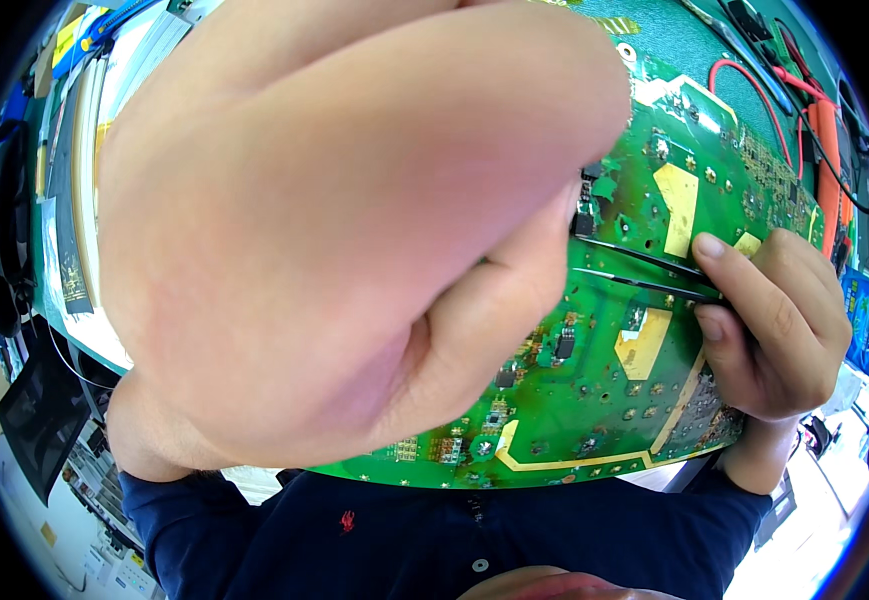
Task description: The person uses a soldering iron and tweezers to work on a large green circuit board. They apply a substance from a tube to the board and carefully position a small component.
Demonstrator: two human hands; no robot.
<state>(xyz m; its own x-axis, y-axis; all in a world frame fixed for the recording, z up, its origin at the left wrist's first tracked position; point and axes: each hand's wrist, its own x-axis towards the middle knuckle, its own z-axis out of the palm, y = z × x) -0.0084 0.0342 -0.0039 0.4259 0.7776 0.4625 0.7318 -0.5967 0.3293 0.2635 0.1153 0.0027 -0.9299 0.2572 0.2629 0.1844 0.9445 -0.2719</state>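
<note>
Very close to the camera, my left hand (354,220) fills much of the picture, its fingers curled in. Whatever those fingers may hold is hidden. Under it lies a large green circuit board (579,385) with gold patches, small components and brownish stains. A pair of dark tweezers (659,263) is pinched between the thumb and fingers of my right hand (779,325). The tweezer tips are apart and point left over the board, near a small black component (583,222). My left hand covers the board's left part.
A green mat (669,45) shows beyond the board. At the far right are a red cable (754,95), an orange-red rod-like thing (827,180) and a blue package (862,320). Papers and folders (84,180) stand at the left, above a dark panel (42,410).
</note>
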